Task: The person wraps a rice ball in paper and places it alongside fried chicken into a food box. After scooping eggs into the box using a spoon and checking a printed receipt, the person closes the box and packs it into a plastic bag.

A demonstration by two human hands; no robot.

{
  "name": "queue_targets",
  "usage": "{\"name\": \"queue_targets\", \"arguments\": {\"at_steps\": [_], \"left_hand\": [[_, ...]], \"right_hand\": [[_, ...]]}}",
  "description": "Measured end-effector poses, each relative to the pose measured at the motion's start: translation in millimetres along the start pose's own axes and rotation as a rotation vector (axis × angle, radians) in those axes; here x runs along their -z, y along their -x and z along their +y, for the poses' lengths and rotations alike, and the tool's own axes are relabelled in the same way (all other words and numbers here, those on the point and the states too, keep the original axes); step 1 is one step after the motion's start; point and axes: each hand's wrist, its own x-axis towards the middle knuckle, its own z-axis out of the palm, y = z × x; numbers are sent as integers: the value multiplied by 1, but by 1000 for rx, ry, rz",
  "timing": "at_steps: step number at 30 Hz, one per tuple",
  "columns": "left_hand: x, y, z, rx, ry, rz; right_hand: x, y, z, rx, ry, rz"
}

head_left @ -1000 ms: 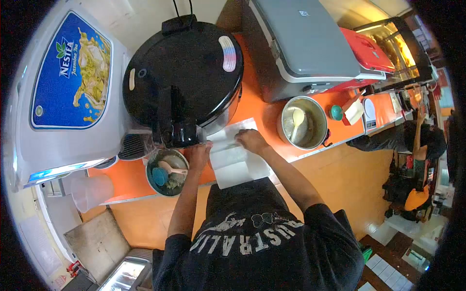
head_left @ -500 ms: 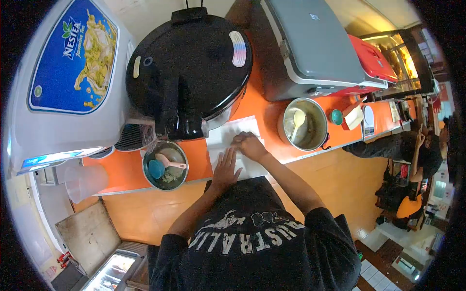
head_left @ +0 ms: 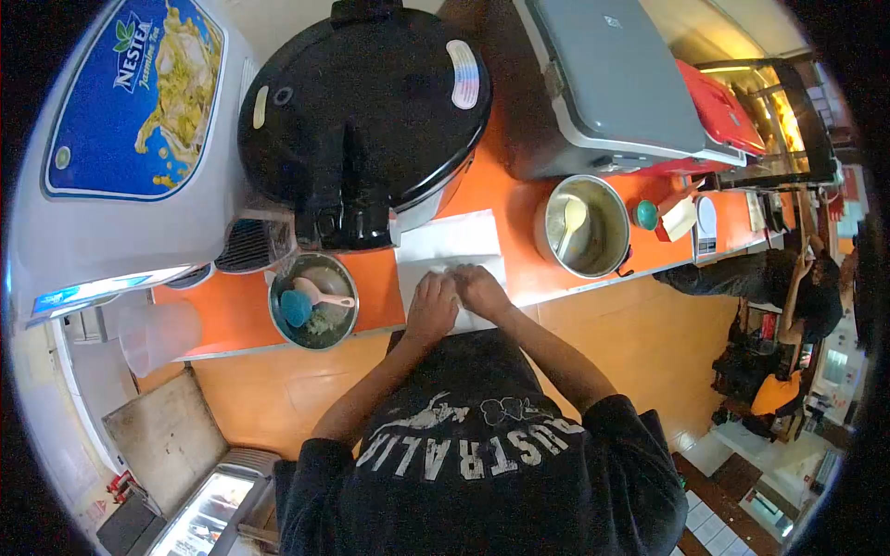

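White paper (head_left: 454, 233) lies on the orange counter in front of me, with a fold or overlapping edge across its middle. My left hand (head_left: 433, 307) is on its near half, fingers curled down and gathered at the paper. Close beside it, my right hand (head_left: 481, 291) has its fingers bent and pinched at the same part of the sheet. The two hands' fingertips almost meet, and what lies under them is hidden. To the left sits a metal bowl (head_left: 349, 322) with a blue cup (head_left: 296, 309), a pink scoop (head_left: 326, 297) and some rice in it.
A big black-lidded cooker (head_left: 371, 120) stands behind the paper, beside a Nestea dispenser (head_left: 209, 167). On the right are a metal pot (head_left: 607, 236) holding a pale ladle (head_left: 572, 219), a grey cooler (head_left: 621, 83) and a small scale (head_left: 706, 222). Another person (head_left: 816, 296) stands far right.
My left hand, flat with fingers spread before, has curled its fingers and moved up beside the right. My right hand has come slightly lower and nearer to me on the paper.
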Motion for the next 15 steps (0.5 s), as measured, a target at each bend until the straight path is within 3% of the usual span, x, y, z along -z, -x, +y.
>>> {"name": "queue_targets", "arguments": {"at_steps": [1, 2, 3, 5, 6, 8, 11, 13, 15], "left_hand": [[3, -6, 1, 51, -14, -1], [-11, -2, -13, 152, 132, -230], [-25, 2, -24, 149, 133, -229], [-53, 12, -43, 353, 265, -335], [-72, 19, -58, 240, 208, -185], [-56, 9, -63, 314, 376, -231], [-58, -2, -75, 279, 452, -175], [-53, -19, -76, 392, 159, -651], [-38, -27, -64, 389, 111, -638]], "right_hand": [[0, 1, 1, 20, -34, -20], [8, 1, -4, 20, -124, 16], [15, 2, -8, 19, -120, 18], [29, 4, -14, -106, -272, 87], [28, 5, -12, -109, -270, 87], [20, 7, -1, -352, -481, -19], [0, 4, 18, -394, -461, -114], [-2, -1, 22, -329, -389, -106], [-1, -5, 22, -433, -412, -232]]}}
